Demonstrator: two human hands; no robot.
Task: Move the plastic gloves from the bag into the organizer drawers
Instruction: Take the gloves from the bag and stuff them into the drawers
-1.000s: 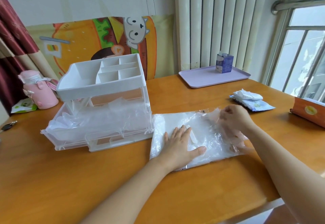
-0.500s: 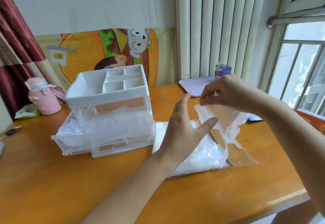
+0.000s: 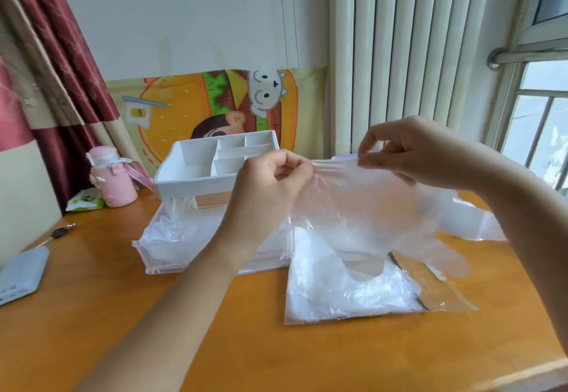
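A clear plastic glove (image 3: 368, 216) hangs in the air above the table, its fingers dangling to the lower right. My left hand (image 3: 270, 182) pinches the left end of its cuff and my right hand (image 3: 412, 152) pinches the right end, stretching the cuff between them. Below lies the transparent bag (image 3: 353, 293) with several more gloves inside, flat on the wooden table (image 3: 153, 330). The white organizer (image 3: 199, 170) stands to the left, its clear lower drawer (image 3: 163, 247) pulled out and holding crumpled gloves.
A pink bottle (image 3: 110, 179) and a green packet (image 3: 84, 204) sit at the back left beside the red curtain. A key (image 3: 60, 233) and a grey device (image 3: 21, 271) lie at the left edge. The table's front edge runs at the lower right.
My left hand lifted off the bag and took hold of the glove's cuff. My right hand drew the glove out of the bag and raised it. The camera tilted up.
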